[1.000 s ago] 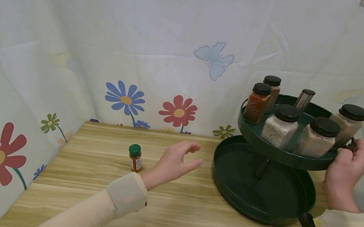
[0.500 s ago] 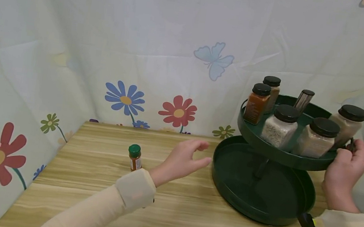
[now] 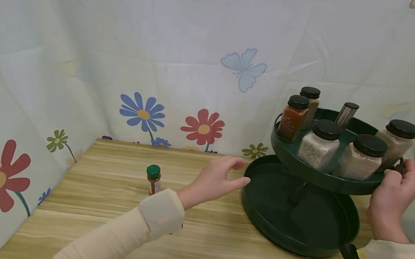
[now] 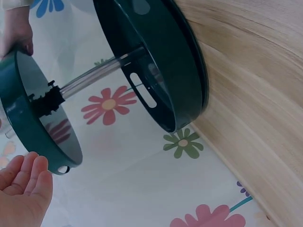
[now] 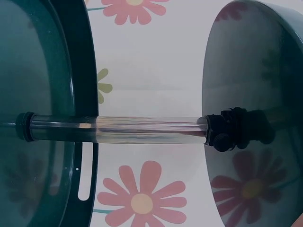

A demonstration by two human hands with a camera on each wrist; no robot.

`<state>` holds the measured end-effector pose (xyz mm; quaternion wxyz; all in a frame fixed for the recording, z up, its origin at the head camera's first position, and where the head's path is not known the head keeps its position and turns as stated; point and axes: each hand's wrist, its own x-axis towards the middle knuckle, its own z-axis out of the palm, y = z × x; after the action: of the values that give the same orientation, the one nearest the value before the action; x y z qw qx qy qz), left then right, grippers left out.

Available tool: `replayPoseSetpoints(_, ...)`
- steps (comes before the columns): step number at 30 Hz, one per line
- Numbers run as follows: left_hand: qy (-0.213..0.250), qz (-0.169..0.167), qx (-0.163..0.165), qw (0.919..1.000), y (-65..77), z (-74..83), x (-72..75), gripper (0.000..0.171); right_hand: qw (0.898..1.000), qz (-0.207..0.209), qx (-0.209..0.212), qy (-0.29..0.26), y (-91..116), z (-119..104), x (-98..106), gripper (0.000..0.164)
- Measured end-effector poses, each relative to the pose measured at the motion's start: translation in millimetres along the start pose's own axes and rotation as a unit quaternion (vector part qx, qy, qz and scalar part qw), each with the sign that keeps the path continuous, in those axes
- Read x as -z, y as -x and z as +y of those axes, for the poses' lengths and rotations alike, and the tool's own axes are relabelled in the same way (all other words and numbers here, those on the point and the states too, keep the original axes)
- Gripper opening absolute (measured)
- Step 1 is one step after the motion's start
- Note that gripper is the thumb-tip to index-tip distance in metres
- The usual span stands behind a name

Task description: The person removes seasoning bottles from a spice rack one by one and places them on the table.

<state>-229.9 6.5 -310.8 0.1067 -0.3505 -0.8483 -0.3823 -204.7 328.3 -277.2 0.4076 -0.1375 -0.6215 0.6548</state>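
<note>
A dark green two-tier turntable rack stands at the right of the head view. Its upper tray (image 3: 319, 176) is tilted and bears several black-lidded spice jars, among them a white speckled jar (image 3: 318, 149) and an orange-red one (image 3: 292, 122). My right hand (image 3: 394, 200) grips the upper tray's right edge at its handle slot. My left hand (image 3: 214, 180), fingers loosely bent and holding nothing, is at the left rim of the lower tray (image 3: 297, 224). In the left wrist view, the left hand (image 4: 23, 194) appears close to the upper tray's rim (image 4: 33, 127).
A small green-capped spice bottle (image 3: 153, 179) stands on the wooden table (image 3: 199, 251), partly hidden by the left sleeve. The rack's clear central post (image 5: 151, 130) joins the two trays. A flowered cloth (image 3: 186, 48) hangs behind the table.
My left hand has moved right, from over the table to the lower tray's left rim. The right hand, rack and jars look unmoved.
</note>
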Motion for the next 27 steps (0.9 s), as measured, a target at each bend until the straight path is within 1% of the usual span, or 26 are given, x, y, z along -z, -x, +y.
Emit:
replayPoseSetpoints(7,0.005,-0.003,-0.004,1.0,-6.2,7.3,-0.3,0.041,1.0,-0.001,0.005,0.004,0,0,0,0.052)
replayPoseSetpoints(13,0.008,-0.005,-0.005,0.9999,-11.8,11.4,-2.5,0.042,1.0,0.0,0.005,-0.013,0,1,0,0.052)
replayPoseSetpoints(20,0.007,-0.012,-0.002,0.9999,-16.6,15.5,-5.4,0.042,1.0,0.004,0.008,0.001,-1,2,0,0.051)
replayPoseSetpoints(27,0.003,-0.012,-0.017,0.9998,-22.0,21.4,-5.8,0.041,1.0,0.001,0.007,-0.017,0,2,0,0.052)
